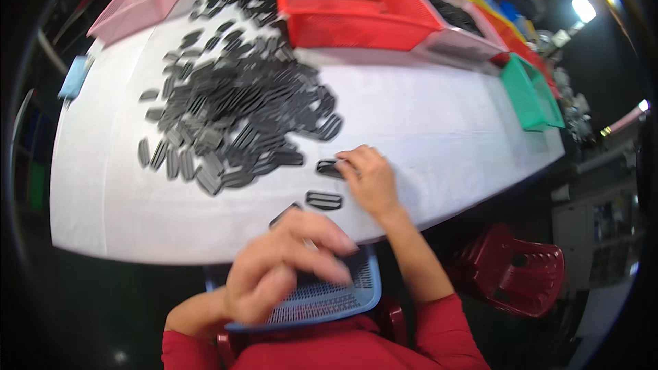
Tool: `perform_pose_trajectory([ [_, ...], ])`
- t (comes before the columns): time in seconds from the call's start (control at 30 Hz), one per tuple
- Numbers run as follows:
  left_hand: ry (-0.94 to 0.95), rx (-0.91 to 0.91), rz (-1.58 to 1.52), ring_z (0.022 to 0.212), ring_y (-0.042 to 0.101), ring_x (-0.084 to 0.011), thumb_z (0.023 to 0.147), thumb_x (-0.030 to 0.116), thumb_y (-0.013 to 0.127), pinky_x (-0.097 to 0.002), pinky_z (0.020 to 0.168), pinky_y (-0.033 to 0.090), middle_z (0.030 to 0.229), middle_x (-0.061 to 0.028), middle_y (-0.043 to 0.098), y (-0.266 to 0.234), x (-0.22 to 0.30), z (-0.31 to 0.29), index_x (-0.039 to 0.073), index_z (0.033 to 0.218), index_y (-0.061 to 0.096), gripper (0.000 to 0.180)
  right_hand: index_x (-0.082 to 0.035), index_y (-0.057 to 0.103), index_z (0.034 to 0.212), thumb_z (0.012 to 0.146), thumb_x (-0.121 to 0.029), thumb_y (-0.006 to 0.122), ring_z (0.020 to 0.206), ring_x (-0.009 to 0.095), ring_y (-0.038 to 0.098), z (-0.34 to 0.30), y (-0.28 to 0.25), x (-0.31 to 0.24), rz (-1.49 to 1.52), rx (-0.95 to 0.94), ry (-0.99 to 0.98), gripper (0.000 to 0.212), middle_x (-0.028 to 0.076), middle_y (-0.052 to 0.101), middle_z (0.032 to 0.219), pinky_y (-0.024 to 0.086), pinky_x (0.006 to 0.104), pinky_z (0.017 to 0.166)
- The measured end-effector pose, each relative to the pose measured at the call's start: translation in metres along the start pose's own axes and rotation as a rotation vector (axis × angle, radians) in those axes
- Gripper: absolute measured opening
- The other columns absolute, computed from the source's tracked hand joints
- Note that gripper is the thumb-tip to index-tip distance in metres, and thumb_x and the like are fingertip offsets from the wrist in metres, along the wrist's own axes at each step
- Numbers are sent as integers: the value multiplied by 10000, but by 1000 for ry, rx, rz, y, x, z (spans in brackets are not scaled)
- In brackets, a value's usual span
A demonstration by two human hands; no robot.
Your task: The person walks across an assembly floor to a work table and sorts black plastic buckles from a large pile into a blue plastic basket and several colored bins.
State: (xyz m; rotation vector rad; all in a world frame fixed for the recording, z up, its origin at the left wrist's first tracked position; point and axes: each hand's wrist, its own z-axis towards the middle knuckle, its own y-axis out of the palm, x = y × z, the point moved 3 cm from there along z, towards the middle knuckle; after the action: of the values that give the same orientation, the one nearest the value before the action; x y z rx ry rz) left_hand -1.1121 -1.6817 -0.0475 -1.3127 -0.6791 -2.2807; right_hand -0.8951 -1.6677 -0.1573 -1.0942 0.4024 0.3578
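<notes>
Left hand [291, 260], blurred, is held curled above blue basket [372, 281], lower centre; contents of grip can't be told. Mid-frame, black buckle [327, 168] is pinched at its right end by right hand [372, 177], palm down. Probably light, stiff, slightly slick; best gripped by ends. Buckle pile [233, 99] is spread upper left.

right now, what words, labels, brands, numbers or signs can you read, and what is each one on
No text can be read.
White tabletop: pale, letter-like marks, too faint and blurred to read.
Black pieces: no lettering can be made out.
Red basket and green basket: no legible text.
</notes>
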Motion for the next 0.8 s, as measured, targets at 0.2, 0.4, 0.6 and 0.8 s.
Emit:
perform_pose_trajectory([
  [0.2,398,-304,-557,1018,565,-452,937,468,464,-571,976,340,870,-184,655,87,42,42,147,1263,449,457,-80,642,1070,837,-152,669,791,240,606,-11,-3,3,145,179,158,246,75,598,955,491,351,685],
  [0.4,336,233,-1377,1104,533,-448,1003,454,207,-499,1032,320,985,-231,630,117,79,28,18,1136,619,615,-90,645,1045,855,-116,638,720,198,602,-16,4,7,251,248,243,192,55,595,946,480,335,652],
  [0.6,220,-479,-1885,1356,264,-424,1004,523,166,-457,1115,248,1395,-365,257,153,28,-12,-63,1083,590,728,-79,646,1029,849,-95,637,712,201,604,-15,0,1,237,269,214,180,65,593,942,481,337,649],
  [0.8,598,-520,-1825,1402,180,-402,997,548,153,-500,1130,208,1415,-346,263,173,16,11,0,1012,603,709,-63,651,1033,842,-71,634,718,218,598,-10,13,-1,270,280,179,192,87,603,949,485,339,675],
])
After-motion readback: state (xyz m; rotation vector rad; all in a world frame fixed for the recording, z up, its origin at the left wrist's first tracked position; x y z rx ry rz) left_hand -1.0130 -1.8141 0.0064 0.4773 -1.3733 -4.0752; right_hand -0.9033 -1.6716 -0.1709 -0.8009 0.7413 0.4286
